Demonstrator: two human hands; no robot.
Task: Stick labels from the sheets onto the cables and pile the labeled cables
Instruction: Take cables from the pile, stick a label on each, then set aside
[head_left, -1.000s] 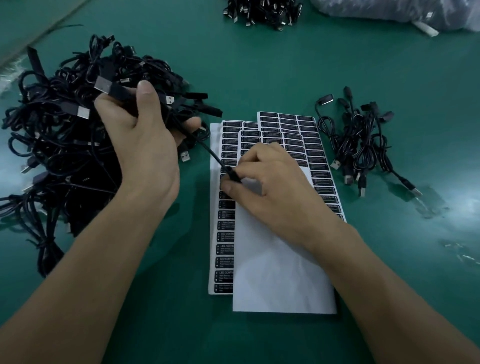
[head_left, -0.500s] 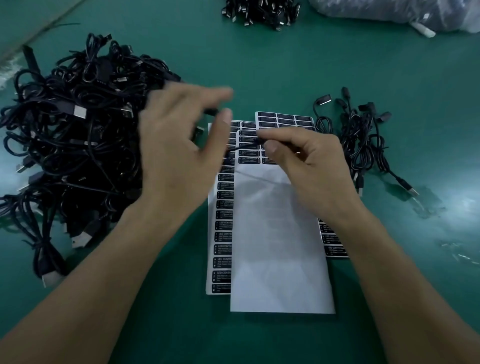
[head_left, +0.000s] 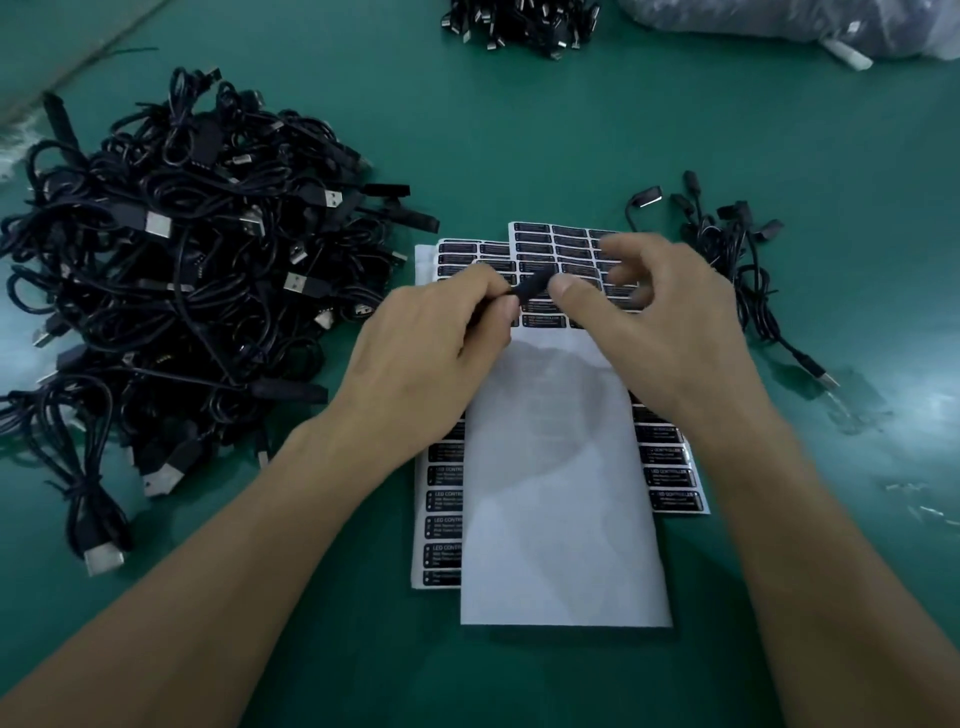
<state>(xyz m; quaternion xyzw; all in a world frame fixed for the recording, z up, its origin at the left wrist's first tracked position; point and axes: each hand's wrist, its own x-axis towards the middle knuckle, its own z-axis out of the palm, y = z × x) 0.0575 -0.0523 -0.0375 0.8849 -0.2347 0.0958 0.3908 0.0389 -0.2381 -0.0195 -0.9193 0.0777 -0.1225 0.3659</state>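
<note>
Black cable (head_left: 531, 287): pinched in left hand (head_left: 431, 348) above label sheets (head_left: 550, 244); right hand (head_left: 665, 322) thumb at its tip, grip blurred, cannot tell.

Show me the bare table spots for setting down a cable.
Bare table runs between the label sheets and the far cable cluster, and right of the small cable pile. Crowded: the big cable heap at left and the sheets in the middle.
</note>
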